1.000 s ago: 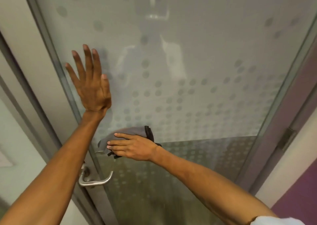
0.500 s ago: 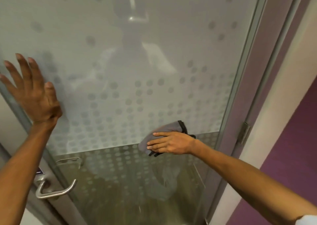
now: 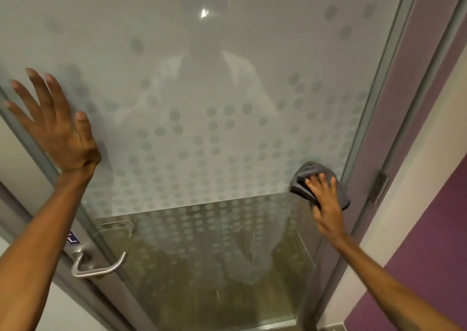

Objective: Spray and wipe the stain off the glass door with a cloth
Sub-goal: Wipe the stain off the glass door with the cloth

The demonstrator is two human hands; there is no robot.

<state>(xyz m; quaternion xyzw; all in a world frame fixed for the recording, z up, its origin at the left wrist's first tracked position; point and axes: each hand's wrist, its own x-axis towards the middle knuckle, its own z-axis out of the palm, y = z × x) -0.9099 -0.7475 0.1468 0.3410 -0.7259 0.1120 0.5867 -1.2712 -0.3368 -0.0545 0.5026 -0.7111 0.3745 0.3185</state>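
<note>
Handle (image 3: 97, 265) of metal sits low, below left hand (image 3: 59, 126), which is spread wide and flat on the glass door (image 3: 202, 103), holding nothing. Right hand (image 3: 326, 204) presses grey cloth (image 3: 307, 176) flat against the glass under its fingers, cloth bunched just above the fingertips, hinge (image 3: 380, 186) just right of that grip.
</note>
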